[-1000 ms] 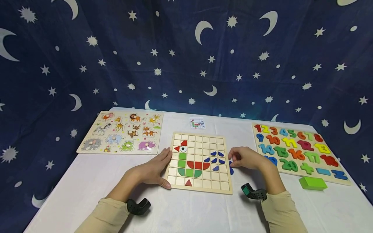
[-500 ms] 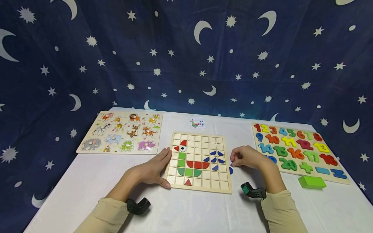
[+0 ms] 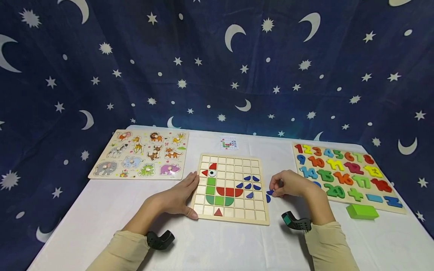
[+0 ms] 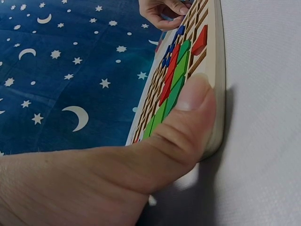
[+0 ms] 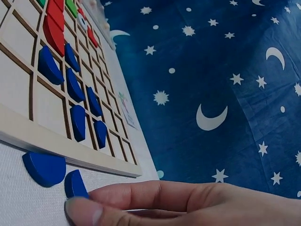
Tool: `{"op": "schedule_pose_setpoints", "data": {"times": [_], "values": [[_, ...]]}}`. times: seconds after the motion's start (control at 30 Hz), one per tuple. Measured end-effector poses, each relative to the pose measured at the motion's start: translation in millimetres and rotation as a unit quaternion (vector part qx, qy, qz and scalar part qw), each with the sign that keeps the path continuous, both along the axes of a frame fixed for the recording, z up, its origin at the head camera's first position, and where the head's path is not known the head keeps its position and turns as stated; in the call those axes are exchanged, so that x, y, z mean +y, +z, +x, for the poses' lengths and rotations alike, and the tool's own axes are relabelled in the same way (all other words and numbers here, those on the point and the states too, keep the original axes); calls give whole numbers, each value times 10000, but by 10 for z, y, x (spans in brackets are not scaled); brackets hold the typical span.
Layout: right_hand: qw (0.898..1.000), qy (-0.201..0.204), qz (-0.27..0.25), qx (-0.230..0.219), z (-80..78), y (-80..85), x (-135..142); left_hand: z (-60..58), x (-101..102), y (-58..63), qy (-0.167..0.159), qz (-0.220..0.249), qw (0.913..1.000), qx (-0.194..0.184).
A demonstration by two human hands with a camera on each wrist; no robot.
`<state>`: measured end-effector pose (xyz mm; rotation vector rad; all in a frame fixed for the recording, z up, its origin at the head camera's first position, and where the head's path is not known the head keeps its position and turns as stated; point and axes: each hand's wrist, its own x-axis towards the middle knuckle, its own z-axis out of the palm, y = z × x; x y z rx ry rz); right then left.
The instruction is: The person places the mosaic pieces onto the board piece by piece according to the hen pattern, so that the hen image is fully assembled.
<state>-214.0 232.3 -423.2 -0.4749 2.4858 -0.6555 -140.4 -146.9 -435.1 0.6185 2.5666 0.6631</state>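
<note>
In the head view my left hand (image 3: pixel 178 195) rests along the left edge of the wooden grid board (image 3: pixel 251 215), fingers straight. Its thumb (image 4: pixel 188 108) presses the board's near rim in the left wrist view. Red, green and blue flat pieces on the grid form a bird, with an eye disc (image 3: pixel 212 173) and several blue pieces (image 3: pixel 248 186) at the right. Off the board's right side, my right hand (image 3: pixel 292 183) pinches a blue segment-shaped piece (image 5: pixel 75 183) between thumb and forefinger. A second blue piece (image 5: pixel 44 169) lies on the cloth beside the board's rim.
A small pattern card (image 3: pixel 229 143) lies behind the board. An animal knob puzzle (image 3: pixel 142 154) is at the left, a number puzzle (image 3: pixel 342 169) at the right, with a green block (image 3: pixel 362 211) in front of it. A starry curtain (image 3: pixel 203 67) hangs behind.
My right hand has shifted slightly right, away from the board, and a blue piece now shows between its fingertips, tilted differently. My left hand stays on the board's edge.
</note>
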Motion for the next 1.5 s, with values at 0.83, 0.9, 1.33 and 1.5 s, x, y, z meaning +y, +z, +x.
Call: {"op": "schedule_pose_setpoints", "data": {"times": [0.83, 0.9, 1.33, 1.5], "values": [[9998, 196, -78, 57, 28, 5, -23, -1, 6, -7, -50, -32, 10000, 61], [9998, 189, 35, 105, 40, 25, -59, -2, 2, -6, -43, -37, 10000, 54], [9989, -7, 442, 177, 53, 110, -100, -2, -20, -18, -44, 7, 9999, 91], [9997, -53, 182, 160, 60, 150, -65, -7, -16, -16, -41, -3, 10000, 64]]}}
